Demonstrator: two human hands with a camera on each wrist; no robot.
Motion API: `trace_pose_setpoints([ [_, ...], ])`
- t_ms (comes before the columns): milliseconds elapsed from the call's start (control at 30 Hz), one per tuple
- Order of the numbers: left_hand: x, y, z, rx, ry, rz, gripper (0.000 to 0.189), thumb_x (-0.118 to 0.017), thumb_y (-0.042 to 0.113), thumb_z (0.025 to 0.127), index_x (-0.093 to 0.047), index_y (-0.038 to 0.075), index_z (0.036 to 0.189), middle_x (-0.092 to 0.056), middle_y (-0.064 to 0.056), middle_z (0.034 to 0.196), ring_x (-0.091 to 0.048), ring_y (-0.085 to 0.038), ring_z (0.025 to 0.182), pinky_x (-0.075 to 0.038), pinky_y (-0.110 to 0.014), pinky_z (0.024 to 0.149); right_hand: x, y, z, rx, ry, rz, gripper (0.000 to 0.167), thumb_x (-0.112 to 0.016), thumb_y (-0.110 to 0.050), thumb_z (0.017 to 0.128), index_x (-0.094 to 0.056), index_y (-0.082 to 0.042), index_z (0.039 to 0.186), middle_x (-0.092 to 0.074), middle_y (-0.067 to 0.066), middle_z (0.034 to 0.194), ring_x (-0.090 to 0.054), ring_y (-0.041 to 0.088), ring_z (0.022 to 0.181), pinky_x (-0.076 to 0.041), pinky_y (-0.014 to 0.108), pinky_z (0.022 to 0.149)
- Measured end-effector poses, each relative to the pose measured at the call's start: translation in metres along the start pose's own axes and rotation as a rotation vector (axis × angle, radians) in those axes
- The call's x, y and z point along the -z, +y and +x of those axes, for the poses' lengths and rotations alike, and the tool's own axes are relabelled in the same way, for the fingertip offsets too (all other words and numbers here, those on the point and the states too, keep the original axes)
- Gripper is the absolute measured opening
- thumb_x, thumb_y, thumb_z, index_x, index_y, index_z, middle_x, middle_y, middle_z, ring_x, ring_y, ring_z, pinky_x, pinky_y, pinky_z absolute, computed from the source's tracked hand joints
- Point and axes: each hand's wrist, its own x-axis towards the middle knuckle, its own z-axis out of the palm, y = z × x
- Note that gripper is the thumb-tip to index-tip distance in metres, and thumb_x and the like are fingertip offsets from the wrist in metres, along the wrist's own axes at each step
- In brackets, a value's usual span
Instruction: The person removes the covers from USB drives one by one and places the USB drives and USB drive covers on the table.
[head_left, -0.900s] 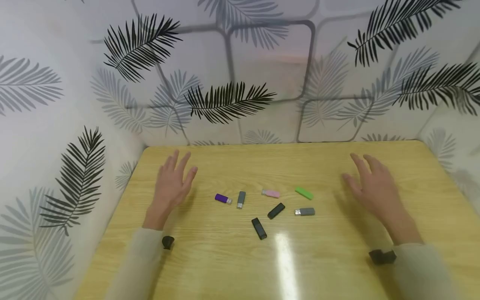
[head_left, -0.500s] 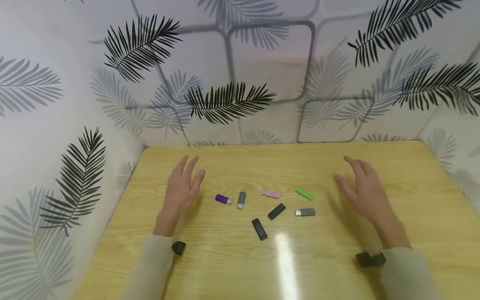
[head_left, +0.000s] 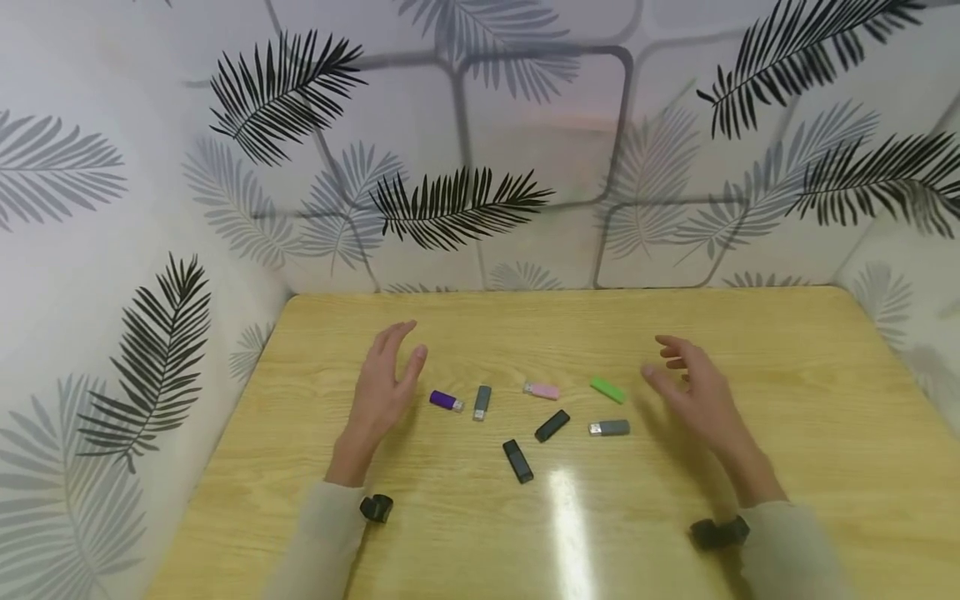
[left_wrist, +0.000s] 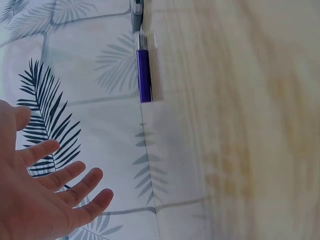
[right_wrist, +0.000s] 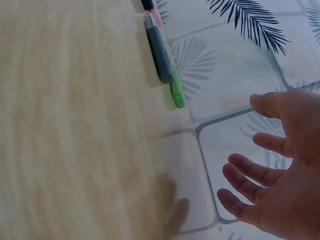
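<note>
My left hand (head_left: 380,396) hovers over the table, fingers loosely spread and holding nothing. Closest to it lies a purple USB stick (head_left: 442,400), with a grey USB stick (head_left: 482,402) just right of that. My right hand (head_left: 699,400) is also raised and holds nothing, its fingers slightly bent. Left of it lie a green USB stick (head_left: 608,390) and a second grey USB stick (head_left: 613,427). Between the hands are a pink USB stick (head_left: 545,391) and two black USB sticks, one upper (head_left: 552,426) and one lower (head_left: 518,462). Neither hand touches any stick.
All the sticks lie flat on a wooden table (head_left: 480,542). Behind it rises a pale wall (head_left: 540,150) with a feather-leaf pattern. A small black device sits at each wrist, left (head_left: 377,507) and right (head_left: 718,533). Light glares off the table's front middle.
Both hands have moved inward toward the sticks and slightly nearer the front edge. The right fingers are more bent than before. The sticks have stayed where they lay.
</note>
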Motion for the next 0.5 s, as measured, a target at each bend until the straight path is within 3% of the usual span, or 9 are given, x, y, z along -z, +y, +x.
trace_pose_setpoints([
  [300, -0.015, 0.011, -0.004, -0.015, 0.002, -0.12, 0.047, -0.055, 0.029, 0.108, -0.049, 0.008, 0.149, -0.051, -0.02, 0.146, -0.056, -0.043, 0.123, -0.051, -0.062, 0.093, -0.019, 0.003, -0.006, -0.037, -0.093, 0.074, 0.05, -0.069, -0.018, 0.101, -0.051, 0.002, 0.143, -0.062, 0.026, 0.123, -0.064, 0.041, 0.108, -0.054, 0.057, 0.093],
  [500, -0.022, 0.022, -0.003, -0.037, 0.003, -0.231, 0.044, -0.058, 0.02, 0.107, -0.051, 0.003, 0.146, -0.056, -0.018, 0.14, -0.063, -0.038, 0.116, -0.056, -0.056, 0.088, -0.026, 0.0, -0.003, -0.063, -0.122, 0.034, 0.045, -0.073, -0.015, 0.097, -0.058, 0.002, 0.135, -0.066, 0.022, 0.117, -0.065, 0.035, 0.105, -0.054, 0.05, 0.093],
])
